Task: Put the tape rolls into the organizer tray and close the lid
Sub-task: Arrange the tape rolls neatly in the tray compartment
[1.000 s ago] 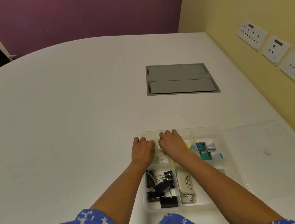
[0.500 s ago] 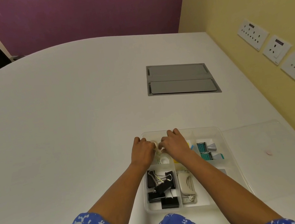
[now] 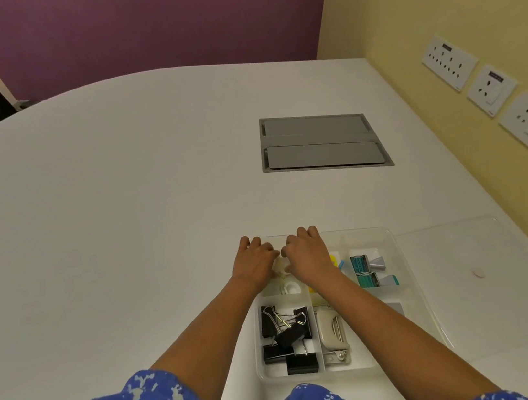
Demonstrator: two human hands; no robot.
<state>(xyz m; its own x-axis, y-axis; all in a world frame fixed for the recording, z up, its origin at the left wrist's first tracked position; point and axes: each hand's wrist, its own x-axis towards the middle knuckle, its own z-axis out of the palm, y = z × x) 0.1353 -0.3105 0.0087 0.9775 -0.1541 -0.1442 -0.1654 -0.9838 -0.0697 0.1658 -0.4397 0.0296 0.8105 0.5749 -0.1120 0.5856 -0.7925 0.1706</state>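
A clear organizer tray [image 3: 358,230] lies on the white table in front of me. My left hand [image 3: 255,262] and my right hand [image 3: 305,253] meet over its far-left compartment, fingers curled. Between their fingertips they pinch a small pale tape roll [image 3: 279,266], mostly hidden by the fingers. A second white tape roll [image 3: 290,287] lies flat in the same compartment, just below the hands. The clear lid [image 3: 481,308] lies flat on the table to the right of the tray, apart from it.
Other compartments hold black binder clips [image 3: 286,335], a beige stapler [image 3: 331,331], teal-labelled items [image 3: 366,270] and yellow notes [image 3: 335,260]. A grey cable hatch [image 3: 320,142] sits in the table beyond. The yellow wall with sockets [image 3: 491,90] runs along the right.
The hands have drawn slightly together over the far-left compartment. A pale tape roll now shows between the fingertips, and the roll lying in the compartment has come into view.
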